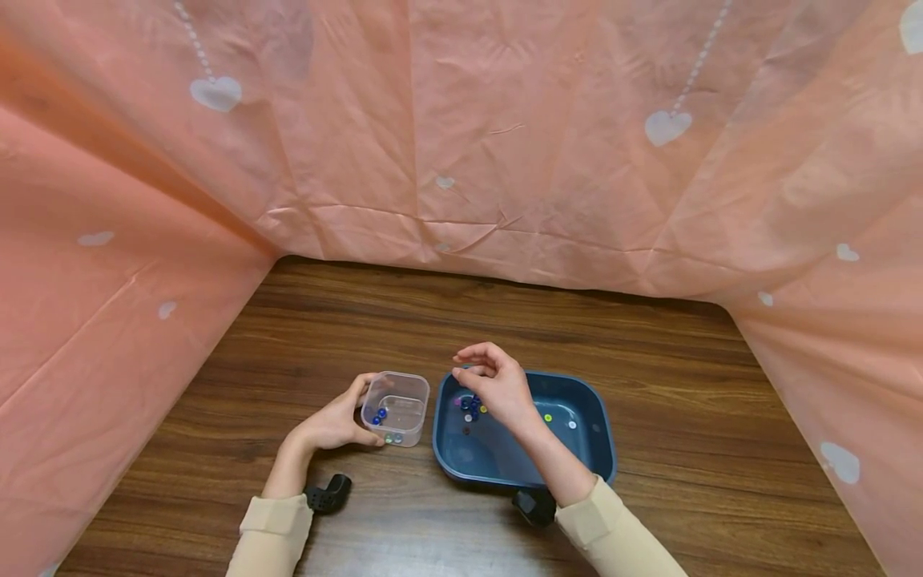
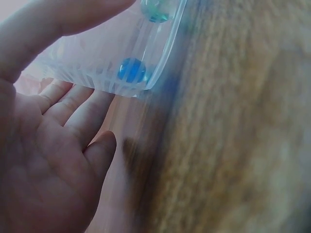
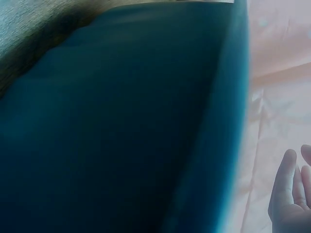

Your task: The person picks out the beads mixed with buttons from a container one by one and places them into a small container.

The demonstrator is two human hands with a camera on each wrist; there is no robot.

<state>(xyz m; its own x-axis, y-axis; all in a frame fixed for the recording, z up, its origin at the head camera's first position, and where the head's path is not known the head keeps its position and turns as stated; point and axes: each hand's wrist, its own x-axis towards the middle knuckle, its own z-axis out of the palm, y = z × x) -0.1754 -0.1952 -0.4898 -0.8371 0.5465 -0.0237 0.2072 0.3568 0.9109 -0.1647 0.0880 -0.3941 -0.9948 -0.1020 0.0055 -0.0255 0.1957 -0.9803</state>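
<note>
My left hand holds a clear plastic container by its left side, thumb at the front and fingers round the back. Inside it lie a few blue marbles and greenish clear marbles; a blue marble shows through the wall in the left wrist view. To the right, my right hand hovers over the left end of a dark blue tub. Its fingers are loosely bent, thumb tip apart from them, with nothing visible between. Below it in the tub lies a cluster of dark blue pieces.
Small round yellow and white pieces lie scattered in the tub. The wooden table is bounded by pink curtain walls at the back and sides. Black wrist devices sit at both wrists.
</note>
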